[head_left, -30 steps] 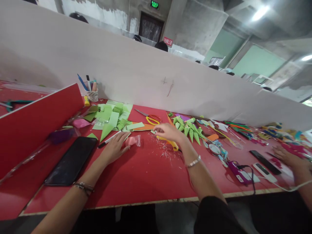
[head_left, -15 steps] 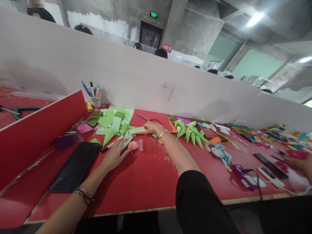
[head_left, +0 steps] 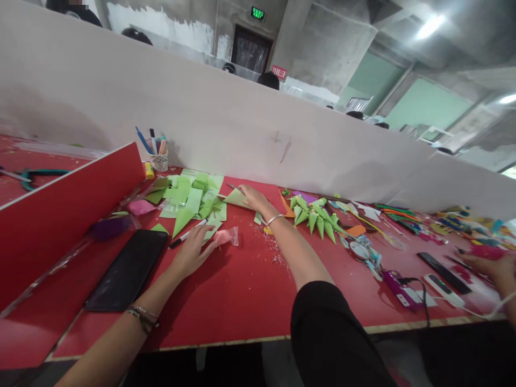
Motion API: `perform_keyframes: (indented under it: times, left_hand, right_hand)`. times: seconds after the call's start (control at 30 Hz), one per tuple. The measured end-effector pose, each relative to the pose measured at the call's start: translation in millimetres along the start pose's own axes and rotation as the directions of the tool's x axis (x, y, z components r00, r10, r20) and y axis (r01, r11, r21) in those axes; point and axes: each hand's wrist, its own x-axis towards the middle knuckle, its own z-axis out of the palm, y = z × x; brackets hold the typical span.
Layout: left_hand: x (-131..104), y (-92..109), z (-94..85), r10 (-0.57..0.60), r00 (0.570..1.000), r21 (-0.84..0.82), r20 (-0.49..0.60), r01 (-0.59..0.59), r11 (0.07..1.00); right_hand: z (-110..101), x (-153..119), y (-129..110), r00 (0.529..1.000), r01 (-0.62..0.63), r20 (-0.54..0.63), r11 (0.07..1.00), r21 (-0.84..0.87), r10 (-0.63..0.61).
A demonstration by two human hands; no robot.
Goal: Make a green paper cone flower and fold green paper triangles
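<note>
My right hand (head_left: 253,199) is closed at the back of the red table, with a pale green paper strip (head_left: 236,198) at its fingers. Beneath those fingers lie the scissors (head_left: 231,186); only the blade tip shows, and the hand hides the handles. My left hand (head_left: 194,251) rests with fingers apart by a capped marker (head_left: 186,236) and a pale green paper piece (head_left: 213,228). A pink lump in clear wrap (head_left: 226,236) sits just right of its thumb. Behind it spreads a pile of green paper pieces (head_left: 194,200).
Several green paper cones (head_left: 314,215) lie to the right. On the left are a black phone (head_left: 127,271), a red divider board (head_left: 72,215) and a pen cup (head_left: 158,161). A purple device (head_left: 401,290) with a cable sits at right, near another person's hand (head_left: 494,269).
My right hand has moved back over the scissors handles, and the paper strip has moved and tilted with it. My left hand has barely shifted.
</note>
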Motion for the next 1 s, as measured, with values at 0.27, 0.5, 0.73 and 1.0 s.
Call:
perform_keyframes:
  times: [0.27,0.5,0.73,1.0]
  left_hand:
    - [2,4,-2.8,0.01,1.0,-0.012,0.006,-0.01,1.0]
    - [1,1,-1.0,0.016,1.0,-0.014,0.024,-0.016,1.0]
    - [1,3,-1.3,0.032,0.999,-0.015,0.042,-0.031,0.999]
    - [2,6,-2.4,0.03,0.998,-0.019,0.052,-0.029,0.999]
  right_hand:
    - [11,-5,-17,0.99,0.132,-0.035,0.981,-0.142,-0.138]
    - [8,-10,-16,0.97,0.241,0.02,0.948,-0.21,-0.242]
    - [12,-24,-13,0.968,0.249,0.084,0.941,-0.23,-0.236]
    - [9,-29,4,0.978,0.191,0.122,0.956,-0.221,-0.167]
